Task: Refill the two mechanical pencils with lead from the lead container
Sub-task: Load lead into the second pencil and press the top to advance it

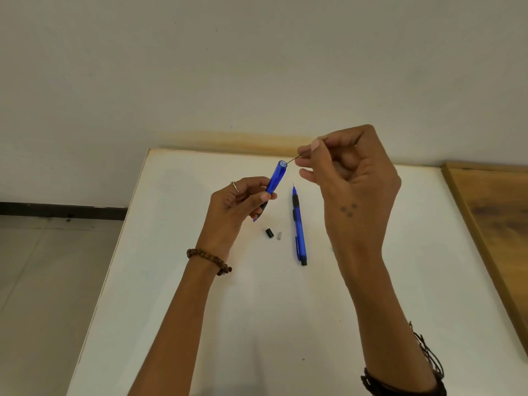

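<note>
Above the white worktop [200,310] we are gripping one blue pencil [275,180] in our left hand [237,204], open end up, while our right hand [351,178] is pinching a lead [292,160] touching its mouth. Another pencil [298,227], black cap [269,233] and eraser [279,235] are lying below.

We see a white desk [177,281] filling the lower middle of the frame, a pale wall [257,67] across the top, a grey tiled floor [43,281] at lower left, and a wooden surface [500,212] at the right edge.
</note>
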